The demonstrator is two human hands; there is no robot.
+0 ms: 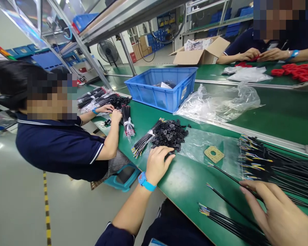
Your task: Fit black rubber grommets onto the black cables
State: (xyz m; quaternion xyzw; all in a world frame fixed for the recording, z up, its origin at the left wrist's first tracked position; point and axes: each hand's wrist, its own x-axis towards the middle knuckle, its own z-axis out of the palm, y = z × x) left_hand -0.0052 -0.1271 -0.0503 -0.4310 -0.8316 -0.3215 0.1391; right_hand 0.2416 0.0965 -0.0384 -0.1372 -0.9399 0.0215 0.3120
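Note:
My left hand, a blue band at its wrist, is at the near edge of a heap of small black plastic parts. Its thumb and fingers close around one dark piece, partly hidden by the fingers. My right hand pinches a thin black cable whose stripped end, with fine coloured wires, points left toward a tan square plate with a round hole. Below that lie another single cable and a small bunch of cables. Many more black cables lie at the right.
A tied cable bundle lies left of the heap. Behind stand a blue bin and a crumpled clear bag. A co-worker sits close at left; another person's hands handle red parts across the green table.

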